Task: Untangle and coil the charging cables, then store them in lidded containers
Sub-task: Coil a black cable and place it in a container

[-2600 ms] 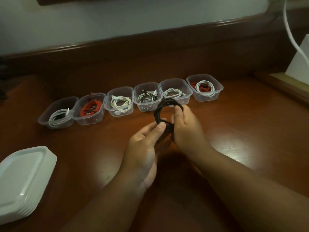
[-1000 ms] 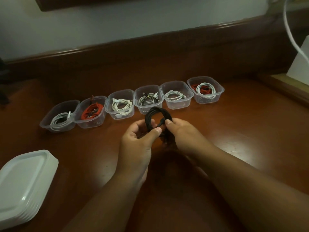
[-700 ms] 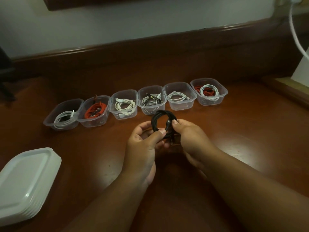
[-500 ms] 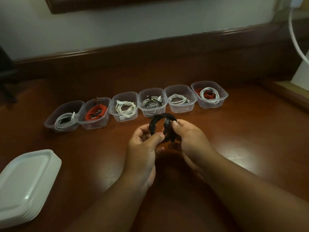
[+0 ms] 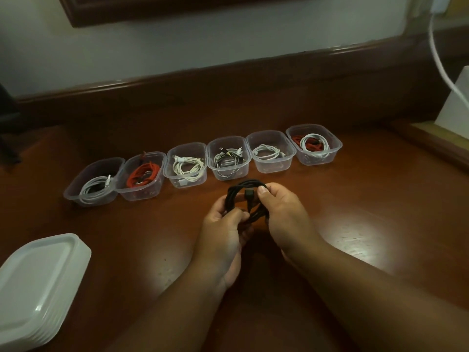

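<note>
A coiled black cable (image 5: 239,193) is held upright above the wooden table (image 5: 355,199) between both hands. My left hand (image 5: 223,229) grips the coil's lower left side with thumb and curled fingers. My right hand (image 5: 281,214) pinches its right side, the thumb beside the black plug. Behind stands a row of several clear open containers (image 5: 270,138) with coiled cables inside: white (image 5: 95,190), red (image 5: 143,175), white (image 5: 186,167), mixed black and white (image 5: 228,158), white (image 5: 267,152), red with white (image 5: 313,143).
A stack of white lids (image 5: 38,280) lies at the near left. A white cable (image 5: 439,62) hangs at the far right beside a white box (image 5: 456,107) on a raised wooden ledge. A raised wooden rim runs along the table's back.
The coil has sunk a little and is squeezed narrower between the hands. My right thumb now sits beside the plug, and my left fingers have closed tighter on the loops.
</note>
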The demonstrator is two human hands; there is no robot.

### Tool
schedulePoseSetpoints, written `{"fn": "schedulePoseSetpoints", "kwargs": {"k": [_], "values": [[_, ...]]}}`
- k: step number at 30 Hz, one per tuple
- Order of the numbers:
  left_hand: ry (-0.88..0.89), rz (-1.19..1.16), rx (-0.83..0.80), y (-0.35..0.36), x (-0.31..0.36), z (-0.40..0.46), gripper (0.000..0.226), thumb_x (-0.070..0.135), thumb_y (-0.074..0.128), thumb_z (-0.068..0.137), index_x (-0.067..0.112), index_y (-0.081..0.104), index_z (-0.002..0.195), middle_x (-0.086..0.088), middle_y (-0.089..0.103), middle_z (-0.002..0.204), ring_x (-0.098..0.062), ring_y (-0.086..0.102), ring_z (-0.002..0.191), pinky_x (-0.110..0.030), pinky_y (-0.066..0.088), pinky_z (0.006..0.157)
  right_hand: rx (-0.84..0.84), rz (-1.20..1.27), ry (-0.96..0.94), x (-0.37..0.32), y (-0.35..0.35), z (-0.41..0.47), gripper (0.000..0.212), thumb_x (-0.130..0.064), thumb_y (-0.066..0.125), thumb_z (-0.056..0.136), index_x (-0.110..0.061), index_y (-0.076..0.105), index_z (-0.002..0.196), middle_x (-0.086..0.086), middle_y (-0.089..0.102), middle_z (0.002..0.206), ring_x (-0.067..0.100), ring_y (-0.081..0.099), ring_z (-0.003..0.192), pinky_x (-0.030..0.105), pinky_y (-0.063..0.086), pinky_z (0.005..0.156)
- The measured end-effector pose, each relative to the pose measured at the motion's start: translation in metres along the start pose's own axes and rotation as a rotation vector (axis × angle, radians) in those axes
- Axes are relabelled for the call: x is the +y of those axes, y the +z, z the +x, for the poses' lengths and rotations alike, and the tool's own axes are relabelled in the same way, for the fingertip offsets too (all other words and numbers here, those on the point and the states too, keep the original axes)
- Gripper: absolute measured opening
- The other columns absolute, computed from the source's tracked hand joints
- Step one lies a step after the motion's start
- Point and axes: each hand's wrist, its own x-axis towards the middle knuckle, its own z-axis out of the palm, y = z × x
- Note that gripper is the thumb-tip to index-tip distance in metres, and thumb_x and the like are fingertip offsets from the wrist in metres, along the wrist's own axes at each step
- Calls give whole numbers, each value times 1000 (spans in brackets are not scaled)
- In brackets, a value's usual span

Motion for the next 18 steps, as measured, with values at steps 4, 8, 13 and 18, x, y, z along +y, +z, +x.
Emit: {"fn": "schedulePoseSetpoints", "kwargs": {"k": [4, 8, 13, 18], "values": [[-49, -33, -2, -2, 1, 4, 40, -9, 44, 91, 18, 72, 98, -10, 71, 101, -26, 61, 101, -35, 46, 81, 31, -12, -94, 3, 1, -3, 27, -15, 41, 105, -16, 63, 90, -14, 71, 70, -5, 64, 64, 9, 45, 54], [-35, -20, -32, -1, 2, 4, 38, -12, 44, 90, 13, 71, 95, -13, 68, 95, -26, 63, 95, -39, 46, 85, 64, 40, -130, 7, 3, -4, 25, -15, 40, 105, -15, 64, 97, 1, 75, 89, 11, 70, 82, 20, 54, 66], [-11, 44, -49, -4, 0, 7, 39, -13, 45, 89, 15, 71, 84, -3, 70, 76, -21, 65, 84, -39, 47, 82, 33, 81, -60, 8, 5, -1, 25, -17, 39, 106, -15, 62, 97, 4, 75, 88, 12, 71, 80, 23, 53, 65], [114, 276, -89, -7, 1, 9, 45, -10, 50, 90, 26, 76, 83, 4, 72, 79, -16, 68, 86, -41, 52, 86, 44, 26, -132, 5, 3, -3, 25, -16, 39, 106, -7, 62, 104, 1, 72, 86, 5, 69, 75, 17, 53, 63]]}}
